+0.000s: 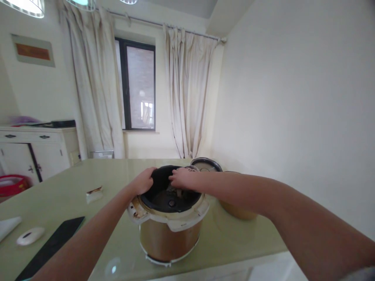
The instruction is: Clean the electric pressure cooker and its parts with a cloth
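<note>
At the far left we saw a white wooden cabinet (47, 146) with dark handles and, by its foot, a red basket (14, 189). On the pale green, glossy desk (68, 199), going rightward, we had a rounded white computer mouse (31, 236), a flat black rectangular mat (55, 242) just beside it, and a small white-and-brown wrapper (94, 194) farther back. Cream curtains (95, 86) hung beyond the desk, on both sides of a dark-framed window (140, 88).

Next came our left hand (143, 181), its fingers bent over the left side of the rim of a round, gold-brown and white cooker body (170, 240); we could not tell how firmly they gripped. The cooker body stood upright near the desk's front edge, its dark opening uncovered, with a small round fitting (171, 203) at the bottom. Our right hand (184, 178) reached into that opening from the right, fingers partly curled; we could not tell whether they held anything. Behind it stood a round, dark-rimmed lid (206, 164), and farther right a rounded gold-brown vessel (240, 210), partly hidden by our right forearm.
</note>
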Available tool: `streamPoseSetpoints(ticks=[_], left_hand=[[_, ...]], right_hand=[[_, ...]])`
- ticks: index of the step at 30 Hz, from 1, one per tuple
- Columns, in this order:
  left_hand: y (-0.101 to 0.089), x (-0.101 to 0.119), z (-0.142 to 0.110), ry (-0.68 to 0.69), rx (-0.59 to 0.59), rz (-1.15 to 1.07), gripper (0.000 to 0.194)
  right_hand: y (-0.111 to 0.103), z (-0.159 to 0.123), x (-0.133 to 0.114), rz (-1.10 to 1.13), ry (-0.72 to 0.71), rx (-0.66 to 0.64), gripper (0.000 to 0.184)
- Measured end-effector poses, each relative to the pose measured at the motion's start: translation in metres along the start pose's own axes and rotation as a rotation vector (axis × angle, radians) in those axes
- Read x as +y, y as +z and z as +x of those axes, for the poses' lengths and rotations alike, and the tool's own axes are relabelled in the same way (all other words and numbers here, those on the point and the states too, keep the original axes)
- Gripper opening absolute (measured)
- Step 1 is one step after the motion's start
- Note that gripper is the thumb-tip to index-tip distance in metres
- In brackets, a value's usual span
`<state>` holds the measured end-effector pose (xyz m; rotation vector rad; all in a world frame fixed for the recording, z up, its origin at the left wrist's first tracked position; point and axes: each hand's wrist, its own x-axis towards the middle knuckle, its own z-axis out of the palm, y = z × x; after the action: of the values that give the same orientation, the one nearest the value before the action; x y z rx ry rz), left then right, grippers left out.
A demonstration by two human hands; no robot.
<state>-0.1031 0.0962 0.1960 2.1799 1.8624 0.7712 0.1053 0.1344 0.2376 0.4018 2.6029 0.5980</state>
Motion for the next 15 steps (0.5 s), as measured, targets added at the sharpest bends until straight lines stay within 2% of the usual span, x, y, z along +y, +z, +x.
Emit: streamPoseSetpoints(ticks=[4, 6, 8, 10, 12, 15], left_hand=[[-0.001, 0.002, 0.0, 0.012, -0.009, -0.001, 0.057], [-0.002, 0.004, -0.001, 0.011, -0.01, 0.005, 0.057], [-0.002, 0.006, -0.002, -0.001, -0.004, 0.013, 0.06], [-0.002, 0.008, -0.004, -0.017, 0.0, 0.019, 0.061], [-0.002, 0.009, -0.004, -0.033, 0.004, 0.027, 0.062], [-0.002, 0.009, -0.003, -0.052, 0.007, 0.048, 0.064]], right_hand=[[-0.004, 0.032, 0.002, -0.156, -0.318, 0.147, 0.035], [0.0, 0.033, 0.006, -0.221, -0.349, 0.189, 0.038], [0.009, 0.022, 0.008, -0.25, -0.219, 0.19, 0.032], [0.018, 0.008, 0.007, -0.188, -0.021, 0.133, 0.025], [0.023, -0.003, 0.002, -0.065, 0.129, 0.053, 0.029], [0.02, -0.005, -0.004, 0.269, 0.249, -0.099, 0.031]])
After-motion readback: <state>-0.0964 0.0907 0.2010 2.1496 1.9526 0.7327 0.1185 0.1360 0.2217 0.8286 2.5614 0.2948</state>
